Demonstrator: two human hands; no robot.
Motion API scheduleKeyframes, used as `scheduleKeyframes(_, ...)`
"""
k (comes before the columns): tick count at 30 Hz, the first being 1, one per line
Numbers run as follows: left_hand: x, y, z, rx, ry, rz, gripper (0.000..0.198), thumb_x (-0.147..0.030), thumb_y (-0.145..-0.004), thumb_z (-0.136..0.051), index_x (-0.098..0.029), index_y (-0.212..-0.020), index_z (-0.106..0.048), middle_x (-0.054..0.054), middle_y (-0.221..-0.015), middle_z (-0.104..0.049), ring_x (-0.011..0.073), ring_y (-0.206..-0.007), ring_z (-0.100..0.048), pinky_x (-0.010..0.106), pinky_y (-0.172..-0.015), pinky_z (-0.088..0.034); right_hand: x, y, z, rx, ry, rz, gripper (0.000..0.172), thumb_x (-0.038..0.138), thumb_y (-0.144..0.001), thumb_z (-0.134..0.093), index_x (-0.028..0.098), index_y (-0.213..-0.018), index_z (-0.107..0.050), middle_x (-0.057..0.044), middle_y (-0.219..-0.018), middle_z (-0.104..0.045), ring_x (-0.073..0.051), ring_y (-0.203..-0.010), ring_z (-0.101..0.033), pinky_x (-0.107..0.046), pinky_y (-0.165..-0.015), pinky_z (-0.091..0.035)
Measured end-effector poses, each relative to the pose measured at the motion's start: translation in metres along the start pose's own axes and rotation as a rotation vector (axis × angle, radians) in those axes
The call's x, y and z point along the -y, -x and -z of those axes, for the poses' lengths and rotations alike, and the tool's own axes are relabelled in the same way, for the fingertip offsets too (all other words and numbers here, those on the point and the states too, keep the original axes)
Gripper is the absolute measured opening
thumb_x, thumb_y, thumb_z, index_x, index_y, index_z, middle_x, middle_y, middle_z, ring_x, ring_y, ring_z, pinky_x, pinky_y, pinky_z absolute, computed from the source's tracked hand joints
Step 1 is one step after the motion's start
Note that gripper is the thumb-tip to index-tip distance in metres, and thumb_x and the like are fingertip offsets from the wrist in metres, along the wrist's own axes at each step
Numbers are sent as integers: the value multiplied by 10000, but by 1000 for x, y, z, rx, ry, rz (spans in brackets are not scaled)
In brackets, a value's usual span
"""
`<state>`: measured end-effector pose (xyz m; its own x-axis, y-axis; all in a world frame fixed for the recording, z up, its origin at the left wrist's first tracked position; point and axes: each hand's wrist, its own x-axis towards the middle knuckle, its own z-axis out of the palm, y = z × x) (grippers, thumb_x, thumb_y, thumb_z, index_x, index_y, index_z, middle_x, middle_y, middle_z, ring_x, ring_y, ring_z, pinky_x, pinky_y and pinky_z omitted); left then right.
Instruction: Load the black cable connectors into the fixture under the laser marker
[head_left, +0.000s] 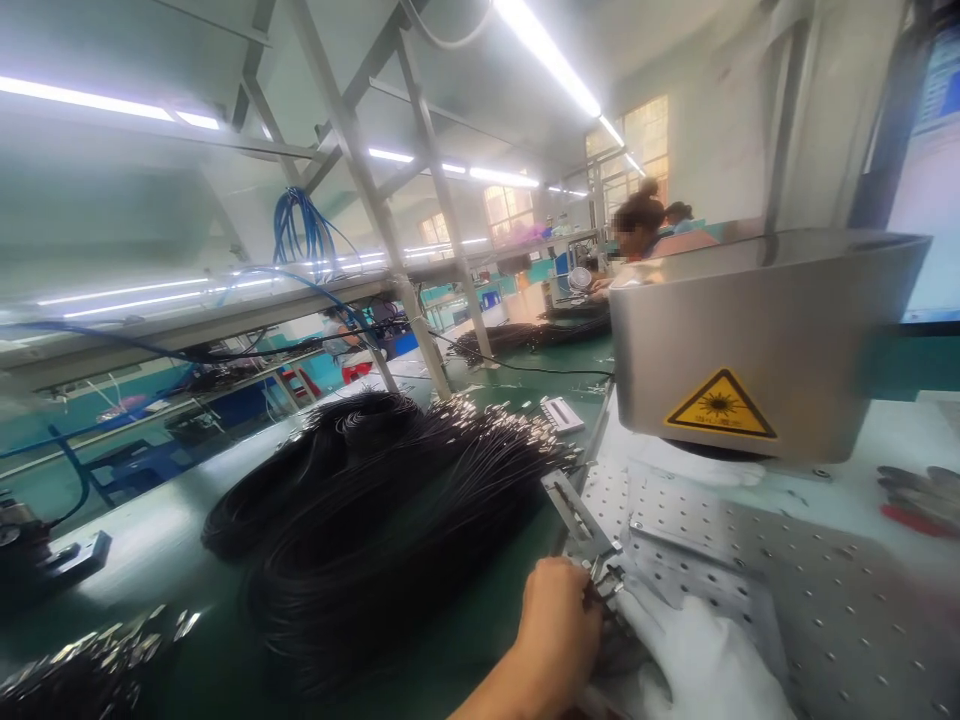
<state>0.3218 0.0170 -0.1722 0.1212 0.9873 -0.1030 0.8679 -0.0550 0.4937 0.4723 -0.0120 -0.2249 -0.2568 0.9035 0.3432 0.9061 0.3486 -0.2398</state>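
My bare left hand is curled at the bottom centre, fingers pinched on small metal cable ends at the edge of a perforated metal plate. My right hand, in a white glove, lies right beside it with its fingers closed toward the same cable ends. Big coils of thin black cable with metal tips lie on the green bench to the left of both hands.
A steel laser head with a yellow warning triangle hangs over the plate. A metal guide bar lies at the plate's left edge. More metal-tipped cables sit bottom left. Pliers lie far right. People sit at the far bench.
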Motion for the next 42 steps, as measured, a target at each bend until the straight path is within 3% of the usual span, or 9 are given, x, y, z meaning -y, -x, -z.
scheduleKeyframes(4,3,-1,1,-1,88,-16,203,-79,-693,-484,-159,-689,-670,55,-787,-654,170,-783,-566,282,-708,-378,-2,-4,-4,9,135,35,507,247,-762,-642,339,-1260,-658,-65,-1033,-685,-244,-725,-604,-353,-682,-489)
scheduleKeyframes(8,0,6,11,-7,109,22,121,-158,-726,-558,-173,-783,-663,59,-934,-639,178,-855,-548,286,-746,-380,-1,-5,-4,7,202,38,507,243,-730,-677,361,-1223,-680,-58,-916,-689,-240,-669,-579,-357,-641,-491)
scheduleKeyframes(12,5,26,19,-15,164,151,195,-192,-677,-671,-182,-871,-682,50,-998,-639,196,-966,-543,288,-845,-384,3,-6,2,-19,169,41,451,230,-735,-669,370,-1162,-700,-46,-1132,-681,-249,-769,-623,-336,-644,-477)
scheduleKeyframes(16,12,36,23,-87,271,64,106,-228,-732,-646,-189,-793,-725,25,-856,-667,166,-816,-565,276,-771,-386,7,-7,8,-52,164,19,455,219,-721,-665,361,-1151,-704,-40,-1242,-644,-293,-924,-633,-324,-657,-462)
scheduleKeyframes(21,-9,11,33,-225,199,-27,198,-217,-842,-563,-190,-864,-758,36,-816,-671,157,-760,-571,273,-698,-362,6,-8,9,-60,197,37,591,191,-660,-666,364,-1224,-678,-61,-1271,-628,-342,-1011,-609,-397,-722,-501)
scheduleKeyframes(27,-13,-8,23,38,-71,41,269,-132,-820,-493,-149,-908,-747,106,-974,-671,185,-825,-586,284,-702,-368,-2,-6,-12,-39,175,61,640,164,-655,-640,362,-1264,-648,-36,-1374,-559,-328,-1100,-583,-382,-797,-505)
scheduleKeyframes(31,-3,-7,13,24,-33,3,280,-108,-790,-495,-185,-907,-737,75,-972,-650,174,-818,-581,276,-722,-391,-3,-6,-18,-17,183,38,670,172,-636,-679,326,-1287,-638,-63,-1416,-519,-332,-1080,-587,-375,-814,-506)
scheduleKeyframes(36,0,-11,8,43,-130,3,253,-113,-803,-483,-184,-883,-712,64,-934,-627,177,-809,-568,291,-752,-422,3,-9,-1,46,67,-23,656,202,-644,-661,325,-1287,-631,-60,-1362,-564,-311,-990,-611,-400,-861,-493)
scheduleKeyframes(42,-11,-11,8,107,-324,28,304,-51,-713,-524,-145,-943,-699,110,-967,-642,216,-849,-583,296,-714,-424,3,-9,5,70,-67,-65,579,160,-622,-610,332,-1171,-681,-38,-1320,-592,-298,-953,-612,-379,-802,-508)
